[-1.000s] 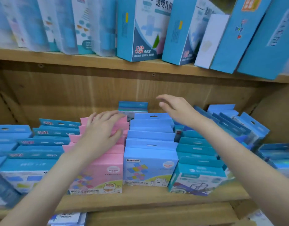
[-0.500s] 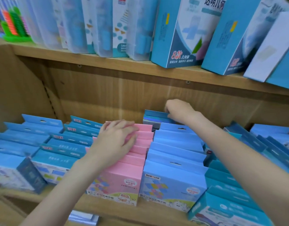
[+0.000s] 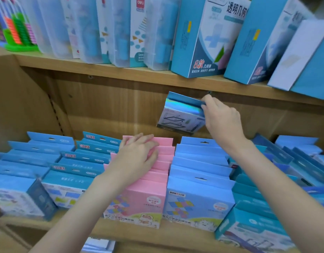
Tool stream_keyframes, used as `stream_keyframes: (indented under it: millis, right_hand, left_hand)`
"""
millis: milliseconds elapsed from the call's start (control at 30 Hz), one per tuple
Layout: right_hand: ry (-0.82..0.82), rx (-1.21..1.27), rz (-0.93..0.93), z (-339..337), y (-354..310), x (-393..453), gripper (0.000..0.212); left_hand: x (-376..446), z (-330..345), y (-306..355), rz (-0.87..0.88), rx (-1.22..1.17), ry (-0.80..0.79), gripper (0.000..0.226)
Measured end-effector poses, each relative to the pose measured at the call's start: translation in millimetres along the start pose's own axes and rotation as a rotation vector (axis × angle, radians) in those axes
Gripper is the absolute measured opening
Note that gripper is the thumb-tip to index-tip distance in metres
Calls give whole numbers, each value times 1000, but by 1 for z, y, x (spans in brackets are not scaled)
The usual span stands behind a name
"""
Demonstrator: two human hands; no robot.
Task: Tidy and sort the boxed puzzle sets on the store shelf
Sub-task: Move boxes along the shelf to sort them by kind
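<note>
Sorting step in hand, by the look of it: a stray holographic box (image 3: 182,114) out of the rows, held in the air above the back of the pale blue row (image 3: 201,165), just under the edge of the upper shelf (image 3: 121,74). Gripped by the right hand (image 3: 222,117) at its right edge, fingers curled over the top flap, thumb side hidden behind. Tilted, lower left corner dipping toward the pale blue row. Shiny blue-silver band across the top, white face beneath with line drawings of frames; print too small to read. Unlike the pale blue row in finish, closer in colour to the teal boxes (image 3: 256,196) right of that row, so probably bound there. Next move: carrying it rightward and slotting it upright into a matching file, flap aligned with its neighbours. Left hand (image 3: 137,157) spread flat, fingers straight, pressing on the tops of the pink row (image 3: 150,183) just left of the pale blue row, likely steadying it.
</note>
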State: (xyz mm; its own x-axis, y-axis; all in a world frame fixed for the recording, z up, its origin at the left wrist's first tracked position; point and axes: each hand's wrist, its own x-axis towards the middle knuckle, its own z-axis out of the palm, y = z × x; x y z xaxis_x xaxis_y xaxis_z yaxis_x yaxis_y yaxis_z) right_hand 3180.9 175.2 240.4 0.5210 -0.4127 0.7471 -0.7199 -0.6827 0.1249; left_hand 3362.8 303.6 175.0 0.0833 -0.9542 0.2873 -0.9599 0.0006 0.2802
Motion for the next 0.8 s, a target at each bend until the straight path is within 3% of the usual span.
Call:
stream_keyframes:
  millis: [67,133,233,333,600,800]
  right_hand:
    - [59,-11,18,-6,4,-6,11]
    - [88,13,10,-17,5,-12,18]
    - [178,104,19,-44,0,-21,18]
    - [250,189,81,-70,-11,-26,17]
    - [252,431,226,-85,-39,-40,16]
    - [226,437,243,-107,-45,-56,8]
  left_hand:
    - [0,-3,0,28,-125,75,53]
    - [-5,-9,0,81,-206,211,38]
    - [-25,-16,0,133,-195,411,29]
    - [-54,-19,-11,119,-206,514,27]
    - [-127,-22,-75,-119,-82,555,33]
    - [-140,-16,-69,-90,-106,487,39]
